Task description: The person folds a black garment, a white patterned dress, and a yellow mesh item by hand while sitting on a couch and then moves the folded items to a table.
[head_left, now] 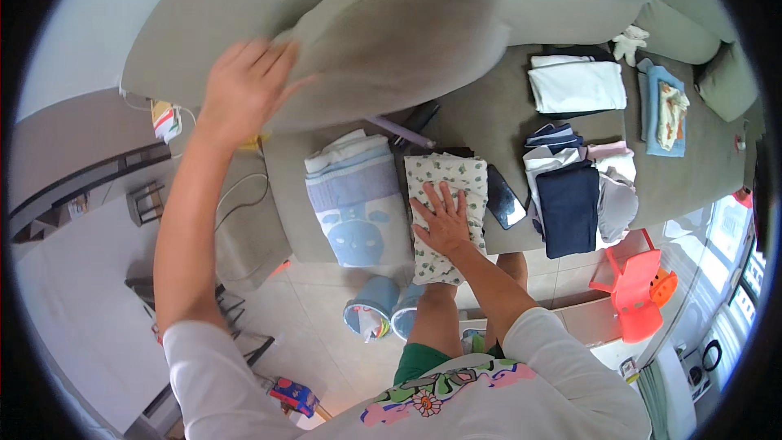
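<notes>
My left hand [249, 85] is raised at the upper left, its fingers curled on the near left end of a large grey-brown sofa cushion [399, 45]. The cushion is tilted up and smeared by motion. Below it, my right hand [444, 224] lies flat with fingers spread on a folded white cloth with a small green print [432, 169]. Left of that cloth is a folded blue-and-white towel [352, 195] with an animal picture. A dark phone [506, 197] rests just right of the printed cloth.
Folded dark and light clothes [568, 208] and white folded cloths [578, 87] lie on the grey sofa seat [481, 126]. A white plush toy [630, 45] sits farther back. Blue bins [372, 301] stand on the floor, with a red child's chair [634, 293] at right.
</notes>
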Available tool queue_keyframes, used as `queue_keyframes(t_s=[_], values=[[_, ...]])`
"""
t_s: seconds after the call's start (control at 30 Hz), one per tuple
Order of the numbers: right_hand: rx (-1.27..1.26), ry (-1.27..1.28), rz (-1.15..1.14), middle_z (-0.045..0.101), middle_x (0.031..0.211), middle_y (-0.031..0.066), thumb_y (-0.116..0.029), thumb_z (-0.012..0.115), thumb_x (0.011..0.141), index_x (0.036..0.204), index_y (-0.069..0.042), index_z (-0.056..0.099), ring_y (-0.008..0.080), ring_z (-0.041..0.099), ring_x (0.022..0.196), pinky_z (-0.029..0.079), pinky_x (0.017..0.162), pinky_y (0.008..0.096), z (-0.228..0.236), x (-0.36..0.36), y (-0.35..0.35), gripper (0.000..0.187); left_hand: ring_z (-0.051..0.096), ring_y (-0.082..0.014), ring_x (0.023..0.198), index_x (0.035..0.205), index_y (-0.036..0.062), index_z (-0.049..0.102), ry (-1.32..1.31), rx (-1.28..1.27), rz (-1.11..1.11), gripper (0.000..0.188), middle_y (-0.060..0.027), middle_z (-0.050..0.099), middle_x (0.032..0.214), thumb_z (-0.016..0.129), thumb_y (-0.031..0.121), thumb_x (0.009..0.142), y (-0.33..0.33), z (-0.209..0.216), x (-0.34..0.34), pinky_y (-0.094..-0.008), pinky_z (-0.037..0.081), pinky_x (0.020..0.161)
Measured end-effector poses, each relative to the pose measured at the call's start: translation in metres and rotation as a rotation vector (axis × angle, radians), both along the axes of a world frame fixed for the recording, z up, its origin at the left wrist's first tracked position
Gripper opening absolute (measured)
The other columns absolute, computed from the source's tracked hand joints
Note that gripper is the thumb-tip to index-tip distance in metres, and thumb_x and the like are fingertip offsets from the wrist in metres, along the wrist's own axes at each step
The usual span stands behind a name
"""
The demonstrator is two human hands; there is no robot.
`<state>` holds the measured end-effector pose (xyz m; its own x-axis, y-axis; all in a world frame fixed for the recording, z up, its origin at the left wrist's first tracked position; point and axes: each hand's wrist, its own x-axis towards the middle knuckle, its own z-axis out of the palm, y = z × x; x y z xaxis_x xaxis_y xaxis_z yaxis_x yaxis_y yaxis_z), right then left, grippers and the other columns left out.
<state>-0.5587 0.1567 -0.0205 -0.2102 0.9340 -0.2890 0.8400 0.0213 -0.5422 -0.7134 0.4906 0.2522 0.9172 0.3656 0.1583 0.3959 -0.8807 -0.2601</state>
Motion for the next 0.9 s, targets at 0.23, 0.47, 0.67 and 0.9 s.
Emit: queue_keyframes(t_s=[0.23, 0.47, 0.67, 0.9], values=[[0.014, 0.007, 0.004, 0.015, 0.153, 0.0042, -0.047, 0.06, 0.081, 0.134, -0.031, 0.046, 0.0336, 0.008, 0.141, 0.007, 0.109, 0.062, 0.011, 0.008, -0.002, 0.058, 0.057, -0.0191, 0.086, 0.103, 0.0101, 0.065, 0.181, -0.107, 0.074, 0.038, 0.0005, 0.065, 0.09, 0.061, 0.041, 0.083, 0.059, -0.094, 0.091, -0.0334, 0.047, 0.073], [0.008, -0.057, 0.017, 0.013, 0.155, 0.0028, -0.047, 0.056, 0.083, 0.136, -0.033, 0.043, 0.0319, 0.008, 0.142, 0.004, 0.11, 0.0611, 0.008, 0.041, -0.018, 0.056, 0.052, -0.0285, 0.112, 0.13, 0.0027, 0.047, -0.721, -0.062, 0.434, 0.069, -0.0147, 0.057, 0.121, 0.072, 0.039, 0.077, -0.017, -0.126, 0.075, -0.0389, 0.041, 0.092], [0.068, -0.104, 0.026, 0.014, 0.153, 0.0041, -0.051, 0.057, 0.082, 0.134, -0.032, 0.046, 0.0341, 0.007, 0.141, 0.005, 0.108, 0.0626, 0.016, 0.04, -0.029, 0.056, 0.039, -0.0381, 0.128, 0.133, -0.0155, 0.031, -0.496, -0.865, 1.633, 0.105, -0.0316, 0.038, 0.135, 0.084, 0.041, 0.061, -0.262, -0.28, -0.151, -0.0395, 0.033, 0.106], [0.068, -0.21, 0.052, 0.016, 0.152, 0.0067, -0.046, 0.06, 0.08, 0.13, -0.03, 0.051, 0.0357, 0.005, 0.14, 0.004, 0.109, 0.061, 0.022, 0.082, -0.026, 0.053, 0.056, -0.0252, 0.111, 0.125, -0.0037, 0.047, -0.672, -1.532, 1.712, 0.082, -0.0179, 0.058, 0.119, 0.086, 0.031, 0.063, -0.314, -0.304, -0.11, -0.0346, 0.046, 0.094]])
